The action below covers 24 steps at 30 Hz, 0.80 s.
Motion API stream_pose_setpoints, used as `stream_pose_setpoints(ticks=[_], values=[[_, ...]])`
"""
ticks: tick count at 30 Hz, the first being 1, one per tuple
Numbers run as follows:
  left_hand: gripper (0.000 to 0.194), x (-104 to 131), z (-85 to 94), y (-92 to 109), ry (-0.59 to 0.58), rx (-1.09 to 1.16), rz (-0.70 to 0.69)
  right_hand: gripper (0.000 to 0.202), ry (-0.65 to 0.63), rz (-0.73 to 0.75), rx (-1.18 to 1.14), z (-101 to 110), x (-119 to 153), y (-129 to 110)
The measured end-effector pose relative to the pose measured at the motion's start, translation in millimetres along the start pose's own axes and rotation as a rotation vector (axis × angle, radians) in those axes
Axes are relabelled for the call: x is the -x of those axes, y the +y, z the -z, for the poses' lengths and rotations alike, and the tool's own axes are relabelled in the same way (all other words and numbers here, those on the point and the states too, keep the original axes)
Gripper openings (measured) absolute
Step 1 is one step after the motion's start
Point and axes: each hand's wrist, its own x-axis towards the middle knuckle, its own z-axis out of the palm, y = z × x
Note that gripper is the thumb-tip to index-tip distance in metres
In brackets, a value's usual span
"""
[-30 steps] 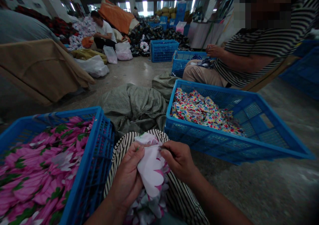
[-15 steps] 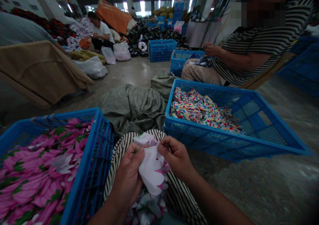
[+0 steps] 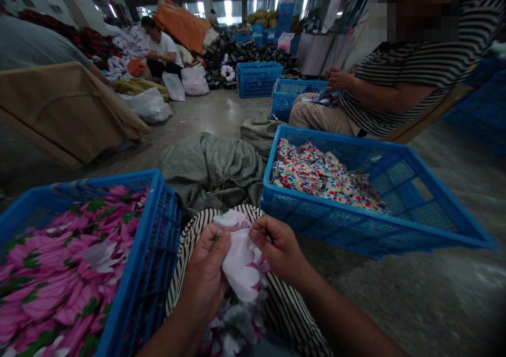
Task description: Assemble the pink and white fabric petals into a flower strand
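A white fabric piece point(image 3: 242, 272) with pink scalloped, petal-like edges hangs between my two hands above my lap. My left hand point(image 3: 209, 264) pinches its upper left edge between thumb and fingers, where a bit of green shows. The fingers of my right hand point(image 3: 279, 246) are closed on the upper right edge; their tips are partly hidden. More white and pink petal-edged pieces point(image 3: 233, 328) lie on my lap, over striped cloth point(image 3: 292, 315). Left of my left hand stands a blue crate point(image 3: 130, 257) holding many pink and green petal-shaped fabric pieces point(image 3: 59, 272).
A blue crate point(image 3: 336, 201) with colourful printed fabric point(image 3: 312, 172) stands front right. Grey-green sacking point(image 3: 213, 162) lies between the crates. A co-worker in a striped shirt point(image 3: 411, 83) sits at right. Another person point(image 3: 162, 48) sits farther back, near white bags point(image 3: 193, 80).
Both hands keep their hold on the fabric piece, whose hanging part has shifted slightly upward. The whole view has moved a little.
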Motion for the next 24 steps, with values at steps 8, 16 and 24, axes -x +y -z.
stream_pose_setpoints(ticks=[8, 16, 24], values=[[0.014, 1, 0.0, 2, 0.031, -0.012, 0.000, 0.016, 0.199, 0.016, 0.052, 11, -4, 6], [0.018, 2, -2.7, -3, 0.076, -0.028, -0.041, 0.013, 0.016, -0.003, -0.004, 0, -2, 4], [0.013, -2, 5.5, -2, 0.029, 0.002, -0.012, 0.012, 0.172, 0.021, 0.052, 12, -4, 9]])
